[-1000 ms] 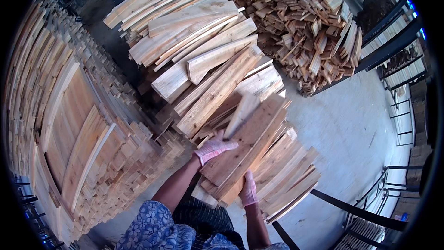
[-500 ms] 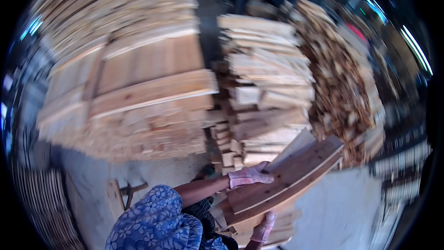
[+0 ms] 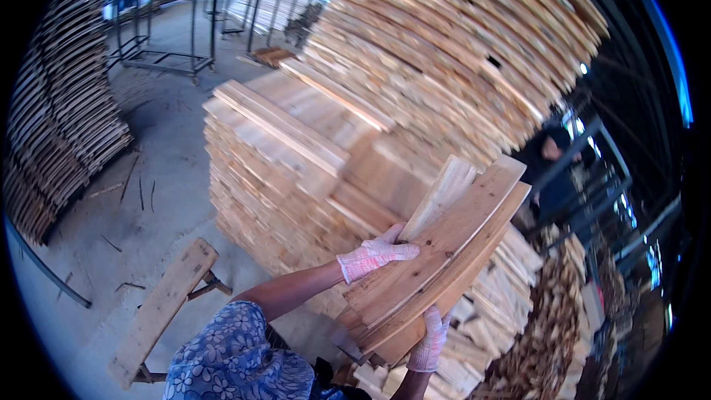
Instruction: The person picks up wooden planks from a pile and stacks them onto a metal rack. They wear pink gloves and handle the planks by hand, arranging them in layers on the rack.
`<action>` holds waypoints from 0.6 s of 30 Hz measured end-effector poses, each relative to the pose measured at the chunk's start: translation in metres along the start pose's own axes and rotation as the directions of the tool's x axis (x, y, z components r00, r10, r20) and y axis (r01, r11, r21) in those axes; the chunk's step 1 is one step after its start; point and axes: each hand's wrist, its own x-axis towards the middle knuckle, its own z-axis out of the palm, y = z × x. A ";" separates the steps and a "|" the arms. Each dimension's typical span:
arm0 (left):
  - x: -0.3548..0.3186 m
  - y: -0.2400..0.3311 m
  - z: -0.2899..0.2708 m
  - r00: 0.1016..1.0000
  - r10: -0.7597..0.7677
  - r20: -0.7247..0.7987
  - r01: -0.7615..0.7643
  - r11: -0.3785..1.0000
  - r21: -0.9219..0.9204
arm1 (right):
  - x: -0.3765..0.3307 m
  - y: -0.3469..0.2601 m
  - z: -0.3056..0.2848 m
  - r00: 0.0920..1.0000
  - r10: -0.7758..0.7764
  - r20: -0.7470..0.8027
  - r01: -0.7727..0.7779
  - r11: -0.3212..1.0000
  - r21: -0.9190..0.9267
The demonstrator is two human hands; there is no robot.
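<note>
Boards [image 3: 444,252] in a small bundle, several flat wooden planks stacked face to face, carried tilted in front of the chest, upper ends pointing up and to the right. Left hand [image 3: 374,255], in a pale knit glove, lies flat on the top board near its lower end, fingers stretched out and pressing down; grip spread, not curled round anything. Right hand [image 3: 429,341], same kind of glove, sits under the bundle's lower edge, fingers wrapped up around the side of the lowest boards, grip pinching the stack from below. Blue flowered sleeve [image 3: 237,355] at the bottom of the view. Straight ahead, just behind the bundle, a squared stack of planks [image 3: 296,170]; behind that a far taller stack [image 3: 459,52]. Loose pile of offcuts [image 3: 563,326] lower right. Wooden bench [image 3: 163,307] on the concrete floor [image 3: 163,141] to the left, leaning planks [image 3: 59,126] beyond it. Another person [image 3: 552,152] in dark clothes stands at the right, partly hidden by timber
</note>
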 end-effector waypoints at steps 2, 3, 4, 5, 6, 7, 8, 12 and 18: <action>-0.002 0.043 -0.041 0.998 0.057 -0.036 -0.058 0.998 -0.016 | 0.025 0.000 0.067 0.994 -0.066 0.087 0.071 0.996 -0.052; 0.000 0.061 -0.053 0.991 0.076 -0.107 -0.075 0.997 0.015 | 0.043 0.003 0.082 0.990 -0.069 0.125 0.073 0.997 -0.030; -0.002 0.086 -0.077 0.986 0.070 -0.153 -0.067 0.998 0.020 | 0.052 0.006 0.112 0.990 -0.069 0.124 0.073 0.997 -0.028; -0.002 0.111 -0.100 0.979 0.061 -0.196 -0.057 0.998 0.023 | 0.066 0.003 0.147 0.984 -0.052 0.169 0.058 0.998 -0.031; -0.004 0.133 -0.123 0.968 0.042 -0.246 -0.037 0.999 0.023 | 0.078 0.006 0.181 0.977 -0.046 0.210 0.047 0.999 -0.002; 0.002 0.155 -0.145 0.957 0.059 -0.285 -0.053 0.998 0.029 | 0.095 0.009 0.211 0.969 -0.046 0.244 0.042 0.999 0.022; 0.011 0.172 -0.168 0.950 0.052 -0.309 -0.038 0.998 0.054 | 0.112 0.014 0.236 0.960 -0.050 0.275 0.039 0.998 0.044; 0.050 0.242 -0.253 0.965 0.063 -0.255 -0.026 0.989 0.144 | 0.203 0.055 0.306 0.907 -0.076 0.414 0.114 0.991 -0.067; 0.073 0.269 -0.355 0.880 0.096 -0.465 0.237 0.761 0.604 | 0.289 0.071 0.373 0.863 0.217 0.457 0.357 0.379 -0.854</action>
